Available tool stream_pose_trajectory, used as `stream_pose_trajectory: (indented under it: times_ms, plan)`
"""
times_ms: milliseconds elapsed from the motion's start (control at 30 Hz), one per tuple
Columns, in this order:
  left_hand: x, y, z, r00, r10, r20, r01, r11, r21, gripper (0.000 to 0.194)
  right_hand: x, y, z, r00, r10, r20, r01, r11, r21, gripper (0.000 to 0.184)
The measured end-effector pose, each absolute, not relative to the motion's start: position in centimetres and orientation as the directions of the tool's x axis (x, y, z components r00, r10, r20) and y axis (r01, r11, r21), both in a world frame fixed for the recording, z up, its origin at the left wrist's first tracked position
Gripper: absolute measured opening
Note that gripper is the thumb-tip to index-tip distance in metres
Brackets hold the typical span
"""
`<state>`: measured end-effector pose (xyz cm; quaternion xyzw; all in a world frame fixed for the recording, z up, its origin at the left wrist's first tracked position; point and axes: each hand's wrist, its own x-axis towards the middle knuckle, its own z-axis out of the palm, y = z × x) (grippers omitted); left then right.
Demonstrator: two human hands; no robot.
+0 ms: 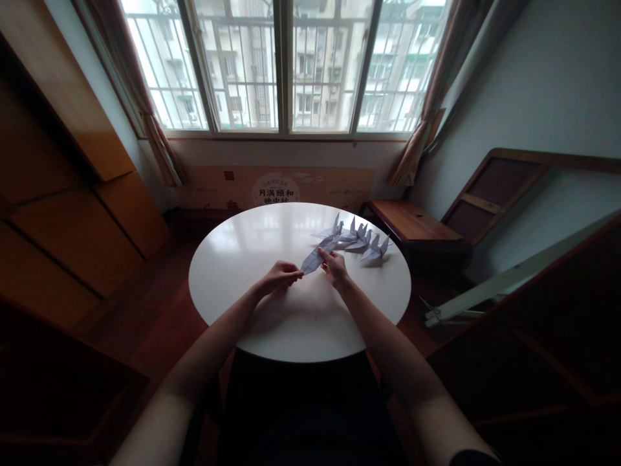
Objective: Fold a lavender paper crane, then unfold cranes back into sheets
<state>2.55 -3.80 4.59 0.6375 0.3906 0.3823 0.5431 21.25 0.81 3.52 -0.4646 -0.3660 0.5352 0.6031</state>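
A folded piece of pale lavender paper [315, 257] is held over the round white table [242, 272]. My left hand [280, 276] pinches its near tip with fingers closed. My right hand [334, 266] grips the paper's right side, fingers curled around it. Both forearms reach forward from the bottom of the view. Just beyond the hands, several finished paper cranes [361, 241] of the same pale paper stand in a loose row on the table's far right.
A low wooden bench [412, 223] stands right of the table. Wooden cabinets [72, 213] line the left wall. A large barred window [286, 65] with curtains fills the back wall. A wooden frame [495, 194] leans at the right.
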Motion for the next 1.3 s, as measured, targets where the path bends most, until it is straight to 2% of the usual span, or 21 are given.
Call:
stream_pose_trajectory:
  times_ms: [167,300,400,500,900,1300]
  plan:
    - [2.5,-3.9,4.8,0.412,0.908,0.078,0.058,-0.112,0.992,0.044,21.1,0.7,3.5,0.123,0.99,-0.071,-0.348,-0.025,-0.937,0.043]
    - [2.5,-3.6,4.4,0.407,0.911,0.068,0.026,-0.086,0.996,0.049,20.8,0.1,3.6,-0.011,0.999,-0.046,-0.381,-0.047,-0.923,0.043]
    - [2.5,-3.6,4.1,0.41,0.91,0.056,0.004,-0.063,0.998,0.049,20.4,-0.5,3.4,-0.169,0.986,0.014,-0.326,-0.043,-0.944,0.042]
    - [2.6,-3.7,4.1,0.422,0.905,0.048,-0.015,-0.046,0.999,0.047,19.8,-1.1,3.1,-0.226,0.974,0.027,-0.249,-0.031,-0.968,0.043]
    - [2.5,-3.8,4.2,0.427,0.904,0.022,-0.028,-0.011,1.0,0.045,19.6,-0.9,3.2,-0.159,0.987,0.033,-0.191,0.002,-0.982,0.046]
    - [2.1,-3.5,3.9,0.432,0.902,0.022,0.099,-0.071,0.993,0.047,20.2,0.5,2.6,0.006,1.0,0.027,-0.297,0.027,-0.954,0.044]
